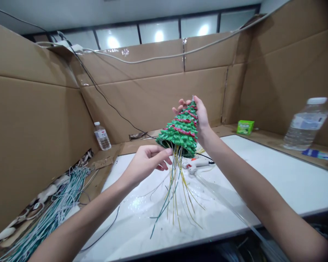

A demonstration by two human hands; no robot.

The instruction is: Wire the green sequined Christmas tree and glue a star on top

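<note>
Upper ends of wires [175, 168] hidden inside tree [182, 127]; wire bundle [61, 198] cut off below.

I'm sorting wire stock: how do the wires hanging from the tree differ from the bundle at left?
The hanging wires are fewer and fan out; the bundle is thick. The hanging wires look mainly yellow; the bundle, green and whitish. Both include green strands.
</note>
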